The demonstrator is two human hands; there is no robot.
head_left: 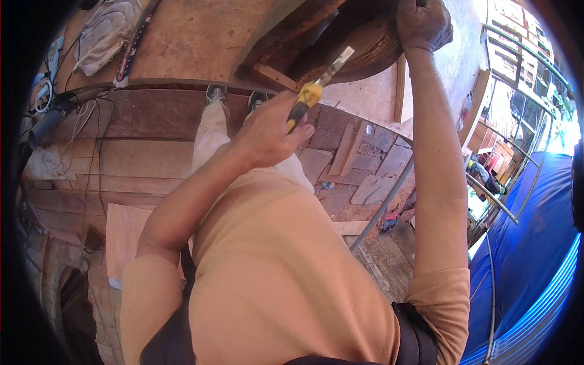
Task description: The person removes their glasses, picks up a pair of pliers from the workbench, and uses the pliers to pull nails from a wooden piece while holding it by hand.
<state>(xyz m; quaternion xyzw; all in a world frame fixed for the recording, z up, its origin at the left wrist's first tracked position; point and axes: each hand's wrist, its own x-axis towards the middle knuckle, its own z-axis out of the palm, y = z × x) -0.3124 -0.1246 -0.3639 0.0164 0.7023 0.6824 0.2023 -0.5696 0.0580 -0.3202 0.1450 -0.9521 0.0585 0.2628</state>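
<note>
In my left hand (pixel 274 131) is a chisel (pixel 310 92) with a yellow-and-black handle, its flat, square-tipped metal blade pointing up and away to the right. The blade passes in front of a dark wooden piece (pixel 359 45), which has a curved, rough-surfaced inner part and straight framing. Whether the tip touches the wood, I cannot tell. My right hand (pixel 424 25) is closed in a fist at the right end of that piece. A small dark spot shows at the top of the fist; what it grips is hidden.
The wooden piece lies on a broad plywood surface (pixel 182 42). A pale cloth (pixel 106 33) and a long dark strip (pixel 135 45) lie at far left, near cables. Planks cover the ground below. Metal rails (pixel 517 121) and blue sheeting (pixel 535 225) stand right.
</note>
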